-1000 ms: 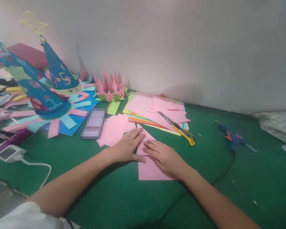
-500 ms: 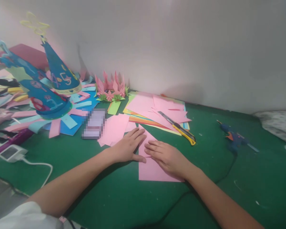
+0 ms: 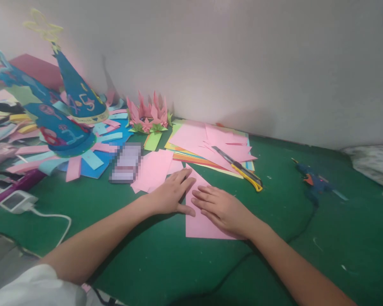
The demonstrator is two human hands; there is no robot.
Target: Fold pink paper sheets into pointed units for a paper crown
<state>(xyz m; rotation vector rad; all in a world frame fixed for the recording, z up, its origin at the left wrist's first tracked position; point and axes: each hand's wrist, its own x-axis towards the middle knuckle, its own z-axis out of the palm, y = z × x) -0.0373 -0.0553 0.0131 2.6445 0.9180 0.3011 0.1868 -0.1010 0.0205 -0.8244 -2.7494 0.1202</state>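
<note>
A sheet of pink paper [image 3: 207, 227], with a slanted upper right edge that looks folded, lies flat on the green table. At its left edge my left hand [image 3: 169, 193] rests with the thumb spread from the fingers, the fingertips on the upper part of the sheet. My right hand [image 3: 225, 208] lies flat across the paper's right side, fingers stretched toward the left. Neither hand grips anything. Part of the slanted edge is hidden under the right hand. Just beyond the left hand are more pink paper pieces [image 3: 156, 168].
Stacked coloured paper [image 3: 191, 138] bears a yellow box cutter [image 3: 247, 176]. Left of it are a paper crown [image 3: 148, 114], a blurred-out phone [image 3: 127, 163] and decorated blue cone hats [image 3: 79, 89]. A blue glue gun [image 3: 317, 182] lies right, its cord crossing the table.
Both hands stay almost in place on the pink paper; the right has slid slightly left. A line across the sheet between the hands no longer shows. The view has shifted slightly.
</note>
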